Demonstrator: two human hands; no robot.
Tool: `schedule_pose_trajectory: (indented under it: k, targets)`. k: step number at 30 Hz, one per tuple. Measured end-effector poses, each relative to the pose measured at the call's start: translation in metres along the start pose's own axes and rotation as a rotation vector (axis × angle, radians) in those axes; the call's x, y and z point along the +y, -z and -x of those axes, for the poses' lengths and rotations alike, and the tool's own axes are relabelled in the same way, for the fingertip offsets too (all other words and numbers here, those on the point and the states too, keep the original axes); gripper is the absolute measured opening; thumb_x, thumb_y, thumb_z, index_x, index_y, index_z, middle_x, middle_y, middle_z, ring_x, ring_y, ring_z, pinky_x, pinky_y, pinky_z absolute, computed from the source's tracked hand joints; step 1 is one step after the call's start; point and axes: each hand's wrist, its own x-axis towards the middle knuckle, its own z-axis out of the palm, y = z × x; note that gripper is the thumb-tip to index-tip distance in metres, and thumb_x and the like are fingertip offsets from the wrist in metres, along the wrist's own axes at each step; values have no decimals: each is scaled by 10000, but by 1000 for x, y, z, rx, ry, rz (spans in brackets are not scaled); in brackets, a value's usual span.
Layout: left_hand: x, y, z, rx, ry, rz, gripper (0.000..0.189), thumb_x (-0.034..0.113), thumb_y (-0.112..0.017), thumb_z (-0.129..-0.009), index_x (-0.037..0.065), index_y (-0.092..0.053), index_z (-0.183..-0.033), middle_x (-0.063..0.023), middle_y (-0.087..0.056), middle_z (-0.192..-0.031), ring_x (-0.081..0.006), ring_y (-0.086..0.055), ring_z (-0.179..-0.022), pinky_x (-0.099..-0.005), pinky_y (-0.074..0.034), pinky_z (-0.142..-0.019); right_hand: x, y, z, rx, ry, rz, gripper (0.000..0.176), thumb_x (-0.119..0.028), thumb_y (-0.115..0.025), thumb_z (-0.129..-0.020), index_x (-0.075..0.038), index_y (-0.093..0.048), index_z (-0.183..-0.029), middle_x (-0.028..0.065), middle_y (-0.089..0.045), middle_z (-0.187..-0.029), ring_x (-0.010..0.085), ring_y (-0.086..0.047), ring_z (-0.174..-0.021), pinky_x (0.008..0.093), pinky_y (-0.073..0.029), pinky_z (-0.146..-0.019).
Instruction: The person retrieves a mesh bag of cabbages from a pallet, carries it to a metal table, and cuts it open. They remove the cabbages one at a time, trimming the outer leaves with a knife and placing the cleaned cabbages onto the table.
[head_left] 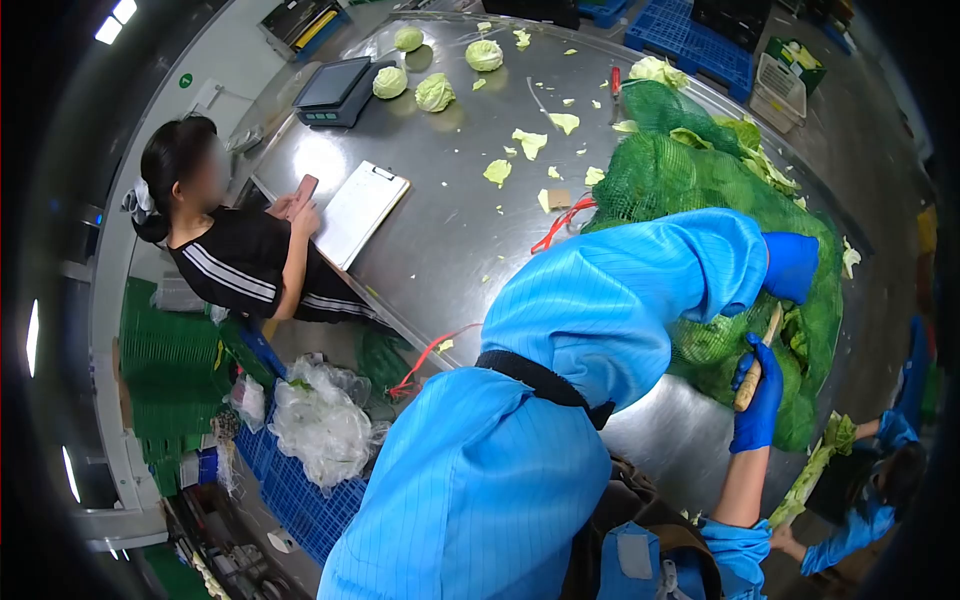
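Note:
My right hand (760, 395), in a blue glove, is closed around a tan wooden-handled tool (757, 365). The tool points up toward my left hand; no blade shows clearly. My left hand (790, 266), also gloved in blue, rests against a green mesh bag (660, 180) at the table's right side, its fingers hidden. The bag spreads under and around both hands, bulging in its upper part. Loose cabbage leaves (765, 165) lie at its far edge, and some green leaf shows near the tool.
On the steel table (450, 210) are several cabbages (435, 92), a scale (340, 90), a clipboard (365, 212), leaf scraps, red string (560, 222) and a red-handled tool (615, 80). A person (230, 235) holds a phone at left; another person (870, 490) is lower right.

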Motion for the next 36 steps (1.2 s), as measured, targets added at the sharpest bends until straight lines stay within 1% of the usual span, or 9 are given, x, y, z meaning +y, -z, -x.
schedule_pose_trajectory:
  k: [5, 8, 12, 13, 17, 23, 27, 35, 36]
  targets:
    - [-1, -6, 2, 104, 15, -25, 114, 260, -600, -746, 259, -713, -735, 2, -667, -695, -252, -659, -681, -414, -451, -559, -4, -18, 14, -29, 34, -10, 266, -248, -564, -933, -54, -643, -1096, 3, -503, -646, 79, -421, -465, 224, -341, -417]
    - [-2, -7, 0, 52, 61, -1, 112, 260, -594, -762, 264, -700, -729, 2, -638, -689, -250, -629, -701, -409, -450, -671, -5, -13, -21, -55, 19, -94, 251, -250, -562, -931, -58, -637, -1073, 3, -503, -642, 86, -420, -467, 230, -338, -416]
    - [-6, -2, 3, 71, 95, -37, 105, 264, -598, -752, 250, -695, -714, -21, -632, -681, -263, -620, -683, -410, -443, -663, 0, -48, -24, -33, 17, -179, 209, -251, -561, -928, -69, -622, -1011, 0, -499, -619, 99, -416, -457, 240, -328, -405]
    - [-7, -2, 5, 88, 122, -26, 104, 265, -599, -750, 247, -694, -711, -28, -631, -680, -264, -618, -681, -408, -441, -661, 2, -53, -15, -121, -88, -128, 214, -250, -564, -927, -61, -620, -1010, 5, -498, -609, 106, -425, -460, 243, -329, -403]
    - [-18, -7, 6, 152, 136, -30, 123, 269, -589, -741, 222, -687, -684, -34, -651, -673, -284, -630, -635, -438, -435, -591, 11, -75, 29, -100, -22, -34, 190, -249, -579, -919, -71, -636, -951, -7, -498, -596, 98, -424, -423, 234, -348, -397]
    - [-24, -13, 1, 100, 197, 28, 141, 274, -585, -781, 222, -713, -754, -92, -636, -712, -328, -603, -685, -445, -444, -675, 18, -87, 3, -98, -80, -231, 134, -237, -609, -891, -108, -611, -853, -3, -493, -580, 103, -434, -430, 249, -327, -401]
    - [-26, -24, 5, 111, 311, 137, 150, 276, -581, -797, 241, -727, -807, -104, -637, -730, -333, -602, -709, -447, -445, -688, 41, -107, 53, -101, -95, -133, 225, -265, -579, -896, -48, -616, -943, 35, -499, -581, 138, -438, -423, 271, -338, -389]
    - [-26, -5, 1, 26, 185, -8, 152, 274, -576, -808, 262, -724, -839, -83, -648, -755, -325, -611, -724, -444, -455, -696, 57, -104, 37, -136, -174, -243, 160, -227, -571, -896, -72, -612, -908, 13, -487, -569, 127, -435, -416, 259, -350, -390]
    - [-30, -15, 8, 138, 197, 32, 150, 276, -576, -809, 259, -724, -832, -83, -652, -764, -324, -612, -727, -443, -460, -699, 66, -111, 45, -153, -196, -294, 146, -214, -569, -897, -73, -606, -906, 12, -490, -569, 130, -440, -417, 260, -358, -393]
